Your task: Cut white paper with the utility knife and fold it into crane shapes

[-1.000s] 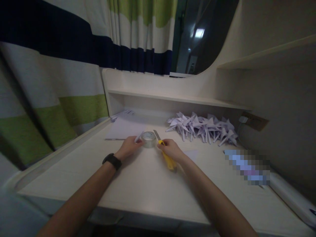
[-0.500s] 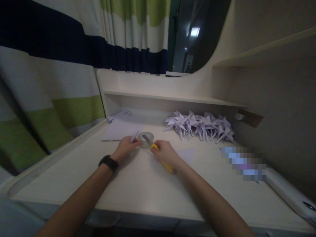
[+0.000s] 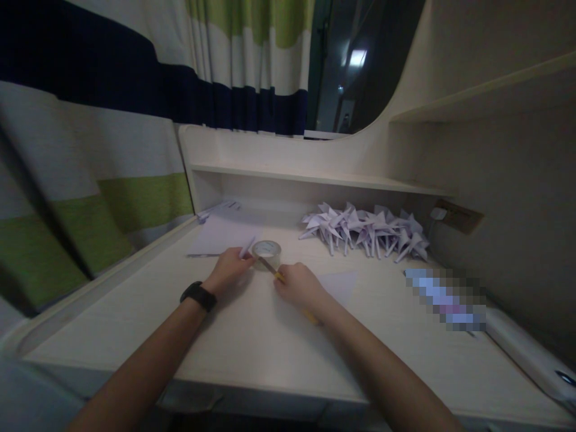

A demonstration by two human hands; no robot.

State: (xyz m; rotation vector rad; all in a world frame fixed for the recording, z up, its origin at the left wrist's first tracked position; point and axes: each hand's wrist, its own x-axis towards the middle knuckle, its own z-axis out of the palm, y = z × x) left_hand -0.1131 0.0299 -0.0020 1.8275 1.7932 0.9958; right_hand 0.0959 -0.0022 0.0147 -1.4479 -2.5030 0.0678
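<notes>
My left hand (image 3: pixel 228 268), with a black band on its wrist, is closed around a thin rolled paper tube (image 3: pixel 247 246) whose end sticks up past the fingers. Touching or close to its fingertips is a roll of clear tape (image 3: pixel 273 260) on the desk. My right hand (image 3: pixel 299 289) grips a yellow utility knife (image 3: pixel 269 266), its long blade out and pointing left across the front of the tape roll. The blade tip is close to my left fingertips; whether it touches tape there, I cannot tell. Most of the yellow handle is hidden by my right hand.
Several folded paper pinwheels (image 3: pixel 364 231) are heaped at the desk's back right. A stack of white paper (image 3: pixel 225 231) lies back left, and a loose sheet (image 3: pixel 342 285) is beside my right hand. A blurred-out object (image 3: pixel 441 297) and a long white device (image 3: pixel 522 348) line the right side.
The knife blade has swung lower and left, from over the tape roll to its front near my left fingertips. My right hand has turned and dipped slightly. My left hand stays nearly still.
</notes>
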